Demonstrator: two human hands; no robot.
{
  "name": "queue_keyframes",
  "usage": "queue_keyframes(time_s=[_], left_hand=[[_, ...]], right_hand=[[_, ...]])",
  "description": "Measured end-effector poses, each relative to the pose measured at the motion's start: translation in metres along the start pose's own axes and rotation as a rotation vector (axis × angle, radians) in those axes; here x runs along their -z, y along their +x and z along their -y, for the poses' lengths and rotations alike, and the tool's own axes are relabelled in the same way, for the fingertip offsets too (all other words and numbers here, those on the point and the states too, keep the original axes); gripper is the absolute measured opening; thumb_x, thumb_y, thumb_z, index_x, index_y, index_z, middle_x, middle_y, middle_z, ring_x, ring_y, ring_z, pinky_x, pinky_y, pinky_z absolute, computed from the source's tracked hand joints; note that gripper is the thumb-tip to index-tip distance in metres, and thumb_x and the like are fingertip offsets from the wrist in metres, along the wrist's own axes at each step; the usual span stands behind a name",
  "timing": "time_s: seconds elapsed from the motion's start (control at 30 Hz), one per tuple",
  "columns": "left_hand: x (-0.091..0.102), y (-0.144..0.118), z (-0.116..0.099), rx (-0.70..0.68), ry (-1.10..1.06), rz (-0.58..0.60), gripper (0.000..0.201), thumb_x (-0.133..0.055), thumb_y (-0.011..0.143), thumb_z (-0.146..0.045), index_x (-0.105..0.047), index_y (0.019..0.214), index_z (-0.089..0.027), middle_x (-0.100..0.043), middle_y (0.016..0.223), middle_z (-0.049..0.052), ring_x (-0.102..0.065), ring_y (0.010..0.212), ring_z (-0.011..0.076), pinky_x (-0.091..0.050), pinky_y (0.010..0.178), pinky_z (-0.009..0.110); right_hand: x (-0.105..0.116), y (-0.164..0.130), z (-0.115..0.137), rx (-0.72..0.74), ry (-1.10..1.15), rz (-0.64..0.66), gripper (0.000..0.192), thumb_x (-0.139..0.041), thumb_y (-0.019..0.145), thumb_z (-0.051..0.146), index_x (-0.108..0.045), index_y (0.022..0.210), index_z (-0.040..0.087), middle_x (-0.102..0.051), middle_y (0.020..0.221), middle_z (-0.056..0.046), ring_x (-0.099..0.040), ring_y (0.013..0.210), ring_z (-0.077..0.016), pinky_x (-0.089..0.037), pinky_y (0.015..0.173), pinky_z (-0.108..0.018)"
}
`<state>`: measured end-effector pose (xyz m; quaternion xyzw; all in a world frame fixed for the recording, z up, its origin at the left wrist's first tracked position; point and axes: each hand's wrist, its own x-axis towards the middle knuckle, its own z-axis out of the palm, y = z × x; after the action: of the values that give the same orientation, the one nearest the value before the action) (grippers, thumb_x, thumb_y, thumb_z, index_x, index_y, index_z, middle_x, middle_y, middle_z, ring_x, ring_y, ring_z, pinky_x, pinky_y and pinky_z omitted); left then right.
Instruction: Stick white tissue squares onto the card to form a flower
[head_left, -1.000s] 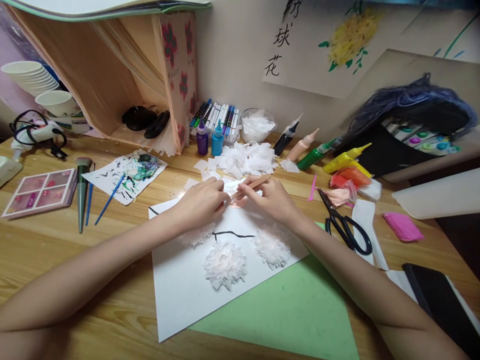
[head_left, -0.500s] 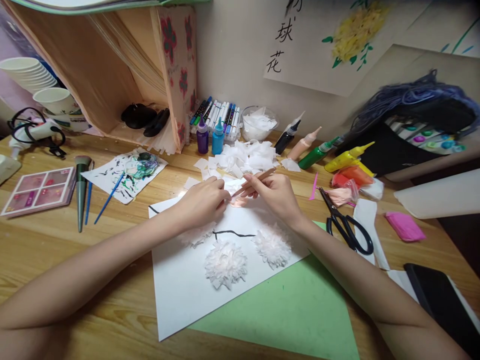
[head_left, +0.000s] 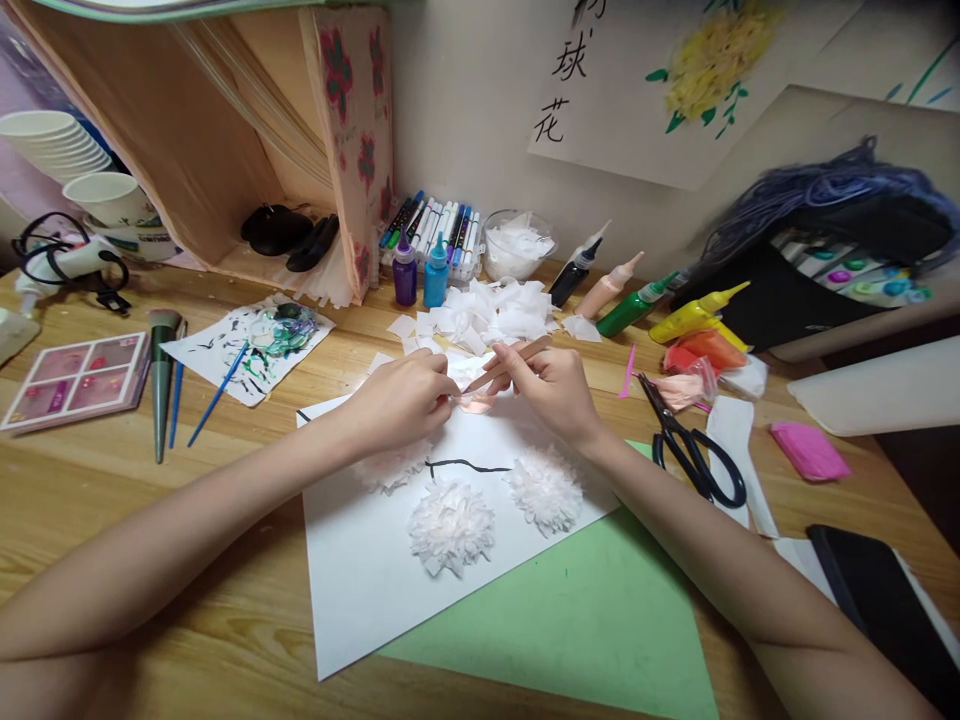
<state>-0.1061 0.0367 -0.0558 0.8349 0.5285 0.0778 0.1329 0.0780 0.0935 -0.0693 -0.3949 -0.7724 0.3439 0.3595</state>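
Wooden desk pushed against a pale wall, crowded with craft supplies; at its left edge lies a pink palette box with a green-handled brush and a blue paintbrush just beside it, the latter resting across a paint-smeared scrap of paper, likely parked there so that wet bristles stay off the wood; toward the middle a white sheet of paper lies over a green card, which seems to serve as a backing; on the sheet sit fluffy white tissue flowers along a thin black drawn line. The left hand hovers over the sheet's far edge, fingers drawn together and pinched on a small pale pink piece of tissue, seemingly steadying it; the right hand meets it from the other side, fingers closed around a slim wooden stick whose lower end points at the same piece, a grip that suits pressing or shaping the tissue. Behind both hands, near the back edge, lies a heap of cut white tissue squares, within easy reach; farther right lie black-handled scissors, blades toward the hands, and a row of squeeze bottles of paint lying on their sides.
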Motion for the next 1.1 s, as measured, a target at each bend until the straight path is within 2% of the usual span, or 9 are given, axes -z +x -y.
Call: queue_keyframes(time_s=[0.37, 0.7, 0.97, 1.1], left_hand=[[-0.003, 0.002, 0.001, 0.004, -0.013, 0.012, 0.029, -0.044, 0.081, -0.017, -0.071, 0.093, -0.021, -0.057, 0.078, 0.006, -0.049, 0.073, 0.0158, -0.033, 0.058, 0.027], [-0.004, 0.002, -0.002, -0.03, 0.005, 0.003, 0.027, -0.043, 0.081, -0.017, -0.07, 0.081, -0.017, -0.054, 0.074, 0.006, -0.047, 0.071, 0.0162, -0.031, 0.057, 0.028], [-0.008, 0.004, -0.001, -0.098, 0.076, -0.003, 0.024, -0.044, 0.081, -0.013, -0.066, 0.072, -0.014, -0.054, 0.075, 0.007, -0.044, 0.071, 0.0161, -0.032, 0.059, 0.028], [-0.012, 0.005, 0.0, -0.101, 0.054, -0.02, 0.024, -0.043, 0.082, -0.014, -0.065, 0.072, -0.014, -0.054, 0.076, 0.007, -0.045, 0.075, 0.0167, -0.034, 0.062, 0.028]], right_hand=[[-0.001, -0.001, -0.003, -0.034, 0.009, 0.024, 0.043, -0.049, 0.088, 0.041, -0.071, 0.059, 0.016, -0.072, 0.066, -0.005, -0.066, 0.063, -0.0136, -0.049, 0.058, -0.023], [-0.003, 0.001, -0.004, -0.117, 0.032, -0.017, 0.048, -0.048, 0.086, 0.046, -0.071, 0.057, 0.016, -0.072, 0.063, -0.006, -0.067, 0.063, -0.0156, -0.05, 0.058, -0.023], [-0.001, 0.001, 0.001, -0.116, -0.008, 0.003, 0.047, -0.048, 0.088, 0.041, -0.071, 0.055, 0.016, -0.07, 0.056, -0.005, -0.067, 0.061, -0.0157, -0.05, 0.062, -0.024], [0.0, 0.0, 0.004, -0.039, -0.019, -0.003, 0.045, -0.048, 0.089, 0.038, -0.071, 0.055, 0.018, -0.071, 0.059, -0.004, -0.068, 0.066, -0.0154, -0.051, 0.064, -0.024]])
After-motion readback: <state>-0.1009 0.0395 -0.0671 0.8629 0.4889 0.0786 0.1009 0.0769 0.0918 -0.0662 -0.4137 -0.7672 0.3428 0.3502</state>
